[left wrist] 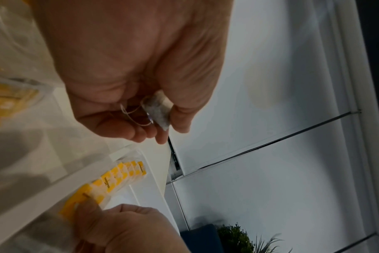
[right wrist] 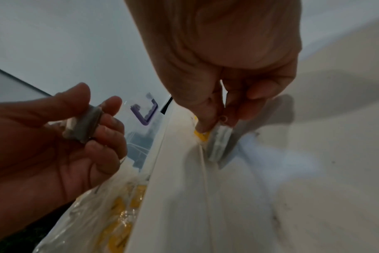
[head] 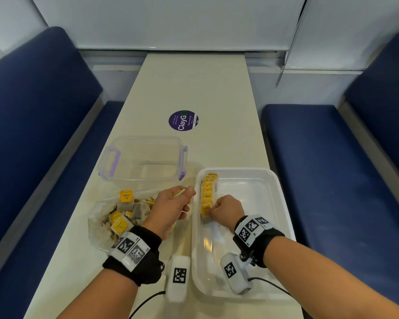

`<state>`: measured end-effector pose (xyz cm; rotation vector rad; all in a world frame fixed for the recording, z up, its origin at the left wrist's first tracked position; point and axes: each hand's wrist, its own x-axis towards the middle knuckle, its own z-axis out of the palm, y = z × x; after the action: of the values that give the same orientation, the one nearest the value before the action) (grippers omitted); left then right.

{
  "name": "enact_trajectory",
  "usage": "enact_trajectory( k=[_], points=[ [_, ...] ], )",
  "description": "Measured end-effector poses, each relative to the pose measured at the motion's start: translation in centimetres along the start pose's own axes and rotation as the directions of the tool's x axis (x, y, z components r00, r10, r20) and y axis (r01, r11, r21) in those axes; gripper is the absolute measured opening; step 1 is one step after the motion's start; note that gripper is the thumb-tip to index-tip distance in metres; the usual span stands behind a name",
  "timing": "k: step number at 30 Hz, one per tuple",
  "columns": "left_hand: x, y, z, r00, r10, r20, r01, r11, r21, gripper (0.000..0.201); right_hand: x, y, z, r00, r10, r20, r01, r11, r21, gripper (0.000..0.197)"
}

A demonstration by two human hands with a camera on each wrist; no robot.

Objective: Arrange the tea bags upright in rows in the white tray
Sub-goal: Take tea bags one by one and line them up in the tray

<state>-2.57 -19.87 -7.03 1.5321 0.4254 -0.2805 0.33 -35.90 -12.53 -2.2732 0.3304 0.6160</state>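
Here the right hand (head: 226, 209) is pinching the nearest bag (head: 206, 209) of the row (head: 208, 192) standing along the tray's (head: 272, 180) left wall, while the left hand (head: 171, 208), just left of the tray, is pinching a spare bag (left wrist: 157, 111). Letting go too early is likely tipping the row like dominoes, since nothing is bracing its near end. The fingers are hiding the nearest bag's base, and the pile (head: 122, 217) left of the tray is too jumbled to count.

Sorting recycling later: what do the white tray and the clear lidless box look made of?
White tray: likely thin glossy plastic; glare streaks, rounded moulded rim. Clear lidless box: transparent rigid plastic with purple clips; the table shows through its walls.
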Motion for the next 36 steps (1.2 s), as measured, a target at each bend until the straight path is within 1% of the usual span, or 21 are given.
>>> enact_trajectory(
  k=[3,6,8,11,14,18,19,22,23,25,26,27,29,31,32,34,36],
  points=[
    [-0.1,0.0,-0.1,1.000,-0.001,-0.004,0.001,1.000,0.010,0.023,-0.1,0.2,0.2,1.000,0.003,-0.014,-0.004,0.999,-0.054,0.031],
    [-0.2,0.0,0.0,1.000,-0.006,-0.001,0.006,1.000,0.001,0.024,-0.1,0.2,0.5,0.999,0.032,-0.017,-0.033,0.995,-0.099,0.026],
    [-0.2,0.1,0.0,1.000,-0.005,0.005,0.005,1.000,0.001,0.024,0.1,0.3,0.7,0.998,0.052,-0.022,-0.054,0.992,-0.117,0.033],
    [-0.3,0.1,0.1,1.000,-0.008,0.010,0.008,1.000,-0.004,0.024,0.2,0.2,0.8,0.997,0.069,-0.025,-0.071,0.987,-0.143,0.039],
    [-0.3,0.2,0.0,1.000,-0.016,0.009,0.017,1.000,-0.020,0.023,0.1,0.0,0.7,0.997,0.073,-0.017,-0.074,0.982,-0.176,0.039],
    [-0.4,0.6,0.1,0.998,-0.053,0.020,0.055,0.991,-0.118,0.017,0.1,-0.2,0.6,0.997,0.078,0.003,-0.077,0.985,-0.152,0.033],
    [-0.5,0.7,0.1,0.997,-0.073,0.025,0.076,0.985,-0.153,0.017,0.2,-0.1,0.7,0.996,0.086,0.002,-0.085,0.986,-0.146,0.034],
    [-0.7,0.9,0.2,0.993,-0.114,0.040,0.120,0.962,-0.244,0.025,0.5,-0.2,1.0,0.994,0.108,0.001,-0.106,0.983,-0.151,0.046],
    [-0.7,0.9,0.2,0.992,-0.117,0.041,0.124,0.958,-0.259,0.027,0.6,-0.3,1.1,0.995,0.098,0.010,-0.095,0.978,-0.185,0.042],
    [-0.7,1.0,0.3,0.992,-0.119,0.037,0.124,0.956,-0.266,0.029,0.6,-0.5,1.1,0.997,0.078,0.027,-0.068,0.964,-0.256,0.025],
    [-0.7,1.0,0.3,0.992,-0.118,0.035,0.123,0.957,-0.264,0.029,0.5,-0.6,1.0,0.997,0.073,0.027,-0.063,0.960,-0.274,0.024],
    [-0.7,0.9,0.2,0.992,-0.119,0.035,0.124,0.957,-0.261,0.030,0.5,-0.7,1.0,0.997,0.067,0.021,-0.059,0.957,-0.284,0.028],
    [-0.8,0.8,0.2,0.992,-0.123,0.033,0.128,0.959,-0.253,0.030,0.5,-0.8,1.0,0.998,0.059,0.012,-0.054,0.961,-0.272,0.027],
    [-0.7,0.7,0.2,0.991,-0.128,0.027,0.131,0.964,-0.233,0.029,0.5,-0.9,1.1,0.998,0.059,0.016,-0.054,0.975,-0.213,0.014],
    [-0.6,0.7,0.3,0.991,-0.129,0.025,0.131,0.967,-0.220,0.029,0.4,-0.8,1.1,0.998,0.059,0.014,-0.056,0.986,-0.160,0.014],
    [-0.6,0.7,0.2,0.992,-0.125,0.029,0.128,0.971,-0.202,0.028,0.2,-0.6,1.1,0.998,0.055,0.012,-0.054,0.993,-0.104,0.028],
    [-0.6,0.7,0.2,0.992,-0.117,0.044,0.123,0.973,-0.197,0.028,-0.2,-0.5,0.9,0.999,0.037,0.020,-0.034,0.990,-0.138,0.041]
  ],
)
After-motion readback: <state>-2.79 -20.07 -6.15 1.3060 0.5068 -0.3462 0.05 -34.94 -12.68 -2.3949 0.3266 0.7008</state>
